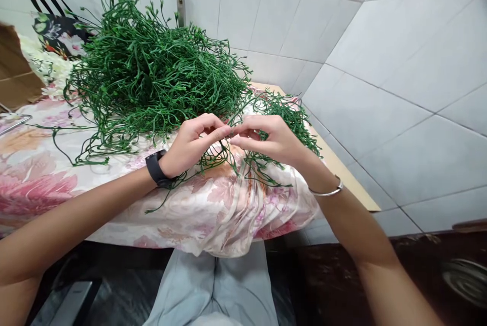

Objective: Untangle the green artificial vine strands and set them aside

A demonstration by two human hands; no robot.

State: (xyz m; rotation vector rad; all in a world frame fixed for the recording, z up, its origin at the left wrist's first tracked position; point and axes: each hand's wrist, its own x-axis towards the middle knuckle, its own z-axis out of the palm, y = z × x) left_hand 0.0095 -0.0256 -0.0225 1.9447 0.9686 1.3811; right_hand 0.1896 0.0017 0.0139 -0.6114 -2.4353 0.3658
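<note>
My left hand [198, 141] and my right hand [266, 136] meet fingertip to fingertip above the front of the table. Both pinch a thin green artificial flower stem [224, 149], part of which dangles below the fingers. Just behind my left hand rises a large heap of green artificial stems [163, 67] with small budded tips. Behind and under my right hand lies a smaller pile of green stems [291, 118]. What exactly sits between the fingertips is mostly hidden. A black band circles my left wrist, a silver bangle my right.
A floral cloth [152, 224] covers the table and bunches at the front edge. At the left are white flowers [57, 70], a brown cardboard box [17, 67] and a black floral bag [63, 34]. Tiled walls [399, 77] border the back and right.
</note>
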